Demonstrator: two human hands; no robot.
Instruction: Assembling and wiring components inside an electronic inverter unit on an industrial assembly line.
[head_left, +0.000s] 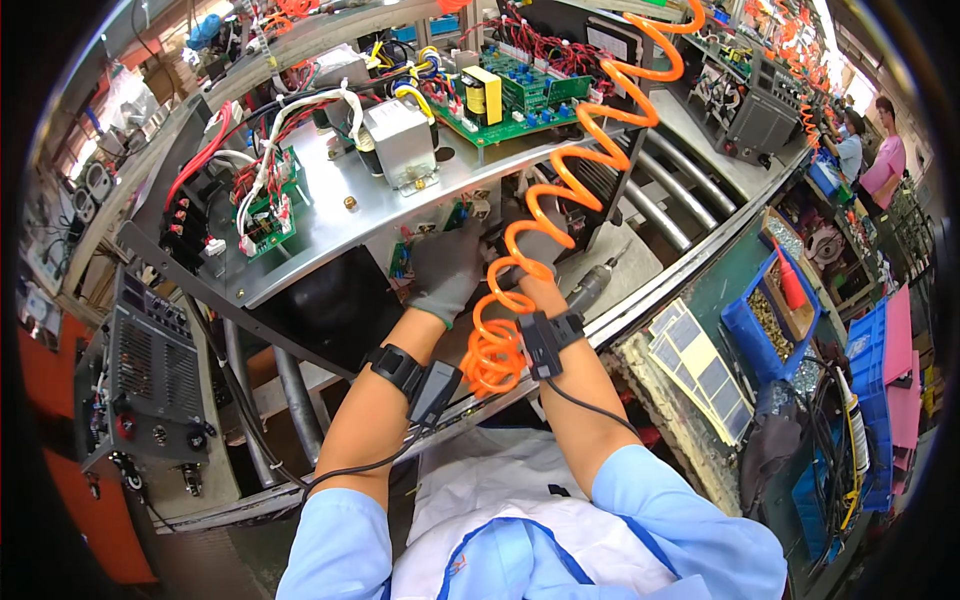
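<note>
An open-framed, grey sheet-metal equipment chassis point(330, 190) stands on steel conveyor rollers point(655, 210). The grey-gloved left hand point(447, 268) and grey-gloved right hand point(538, 247) reach into its lower part, fingers hidden; their grip cannot be told. Fitting work inside seems underway; the next move probably calls for avoiding the orange coiled hose point(620, 72).

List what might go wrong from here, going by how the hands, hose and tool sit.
The coiled orange hose crosses in front of the right hand and might snag or hide the work. The dark power tool near the right wrist could get knocked. The left hand, in the opening below the metal shelf, may scrape parts there.
</note>
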